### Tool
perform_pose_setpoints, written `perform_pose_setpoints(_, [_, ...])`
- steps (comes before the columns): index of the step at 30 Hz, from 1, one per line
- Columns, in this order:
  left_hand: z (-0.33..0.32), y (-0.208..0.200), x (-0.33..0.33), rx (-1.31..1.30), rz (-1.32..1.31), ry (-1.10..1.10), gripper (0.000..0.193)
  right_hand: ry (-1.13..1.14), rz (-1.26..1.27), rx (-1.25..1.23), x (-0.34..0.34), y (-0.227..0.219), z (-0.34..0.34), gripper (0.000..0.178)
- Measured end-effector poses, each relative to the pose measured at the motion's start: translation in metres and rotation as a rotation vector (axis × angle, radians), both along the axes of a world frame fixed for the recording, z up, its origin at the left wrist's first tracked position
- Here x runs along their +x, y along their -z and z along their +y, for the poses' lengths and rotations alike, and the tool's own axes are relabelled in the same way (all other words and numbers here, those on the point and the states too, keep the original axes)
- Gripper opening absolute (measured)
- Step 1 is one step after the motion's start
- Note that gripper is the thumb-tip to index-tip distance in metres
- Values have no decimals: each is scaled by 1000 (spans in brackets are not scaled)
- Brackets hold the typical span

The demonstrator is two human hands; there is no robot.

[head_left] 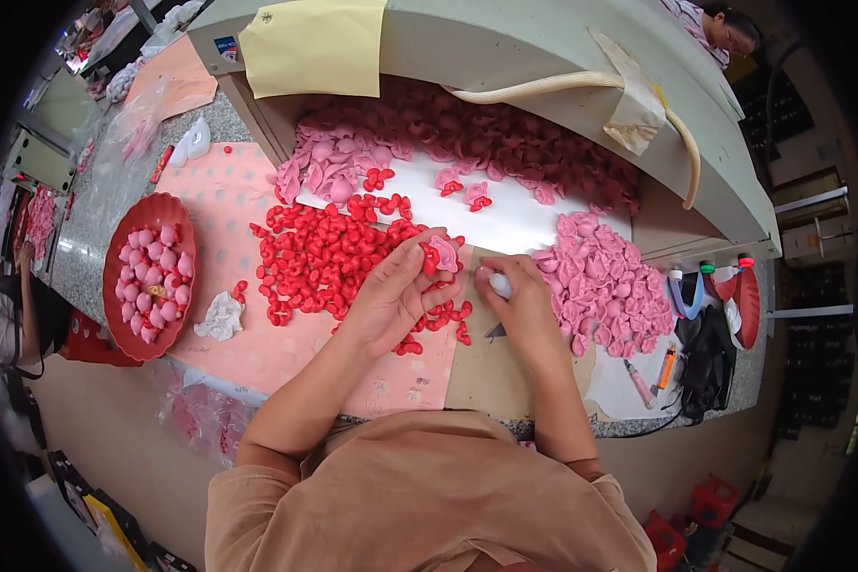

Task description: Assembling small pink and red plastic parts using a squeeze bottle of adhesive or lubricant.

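Observation:
My left hand [388,294] is closed, holding a pink cup-shaped piece [444,254] with red on it between thumb and fingers. Close by on the right, my right hand [527,313] grips a small white squeeze bottle [500,284], its rounded end showing at the fingers. Whether the bottle touches the pink piece I cannot tell. A heap of glossy red bow-like pieces [305,259] spreads beyond and left of my left hand. To the right of my right hand lies a heap of pink cup-shaped pieces [612,291].
A grey housing [505,48] arches over more pink pieces [338,167] at the back. On the left stands a red scalloped bowl [124,345] of pink balls, beside crumpled tissue [221,316]. An orange cutter [666,367] and black cloth-like bundle [707,357] lie at right.

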State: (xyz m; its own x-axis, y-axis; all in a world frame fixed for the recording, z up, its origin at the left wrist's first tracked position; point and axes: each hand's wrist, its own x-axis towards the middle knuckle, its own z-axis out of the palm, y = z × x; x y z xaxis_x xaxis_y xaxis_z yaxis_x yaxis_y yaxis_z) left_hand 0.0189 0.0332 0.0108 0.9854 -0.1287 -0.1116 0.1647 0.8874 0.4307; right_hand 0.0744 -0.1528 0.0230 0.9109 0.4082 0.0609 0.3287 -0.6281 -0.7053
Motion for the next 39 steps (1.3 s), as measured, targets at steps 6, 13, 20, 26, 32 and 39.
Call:
perform_pose_setpoints(6, [-2,-5,0,11,46,14,43,43,-12,-39,-1,-4,-4,25])
perform_pose_setpoints(13, [-6,-2,-1,91,31,34,39,67,319,454,5,-12,-10,29])
perform_pose_setpoints(20, [-13,-3,-4,231,86,46,36,-87,179,554,-15,-19,9,31])
perform_pose_setpoints(26, [-15,1,-6,251,76,60,36,-118,129,486,-16,-15,9,32])
perform_pose_setpoints(32, [-15,2,-6,259,78,69,35,-129,105,452,-17,-13,9,32])
perform_pose_setpoints(39, [-16,6,-4,249,57,24,29,-143,83,498,-14,-10,8,29])
